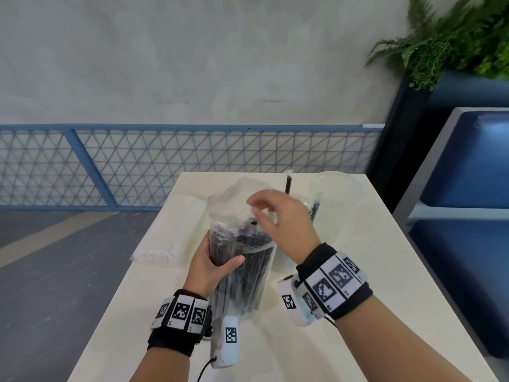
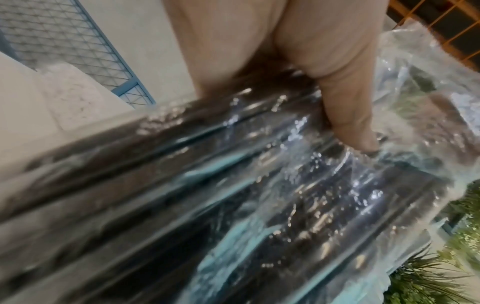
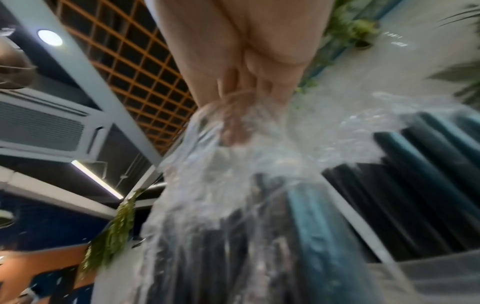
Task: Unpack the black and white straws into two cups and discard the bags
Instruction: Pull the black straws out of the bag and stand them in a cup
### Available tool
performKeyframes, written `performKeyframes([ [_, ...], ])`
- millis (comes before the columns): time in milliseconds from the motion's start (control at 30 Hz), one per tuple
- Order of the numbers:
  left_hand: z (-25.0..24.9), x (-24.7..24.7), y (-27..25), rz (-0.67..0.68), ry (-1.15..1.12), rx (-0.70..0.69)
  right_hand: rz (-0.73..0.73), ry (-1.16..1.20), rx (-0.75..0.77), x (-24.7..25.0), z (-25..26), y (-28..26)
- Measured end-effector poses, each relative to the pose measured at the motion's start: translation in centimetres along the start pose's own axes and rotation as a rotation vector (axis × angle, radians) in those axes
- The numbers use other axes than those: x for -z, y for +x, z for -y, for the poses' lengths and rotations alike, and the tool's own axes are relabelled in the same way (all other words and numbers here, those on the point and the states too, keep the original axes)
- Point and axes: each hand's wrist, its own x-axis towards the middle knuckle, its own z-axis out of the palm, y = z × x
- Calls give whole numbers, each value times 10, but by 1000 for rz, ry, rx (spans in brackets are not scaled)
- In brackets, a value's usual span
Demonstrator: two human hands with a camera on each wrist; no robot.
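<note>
Low in the centre of the head view, the left hand [image 1: 212, 264] wraps round the clear bag of black straws [image 1: 242, 260], held upright above the cream desk [image 1: 358, 285]. Just above, the right hand [image 1: 278, 213] pinches the bag's crumpled open top (the wrist view is blurred). Behind, right of centre, stand two clear cups [image 1: 334, 205], one holding a black straw [image 1: 288, 183]. The white straws' bag [image 1: 176, 230] lies centre-left.

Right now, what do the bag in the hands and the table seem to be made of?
Bag: thin clear plastic film, glossy; it crinkles, glints, and the black straws show through. Table: smooth matte cream top, perhaps laminate; its core cannot be told.
</note>
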Motion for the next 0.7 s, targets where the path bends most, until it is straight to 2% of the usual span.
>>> performKeyframes([
  [100,2,-2,-2,64,-6,7,379,-192,-80,-7,1,-4],
  [200,2,-2,-4,114,3,27,526,-224,-56,-10,3,-6],
  [333,0,-6,-6,216,47,45,559,-298,-27,-15,5,-5],
  [500,1,-8,-4,187,140,80,618,-439,16,-16,6,-7],
  [700,-3,-16,-3,105,200,68,529,-303,-71,-17,4,-8],
])
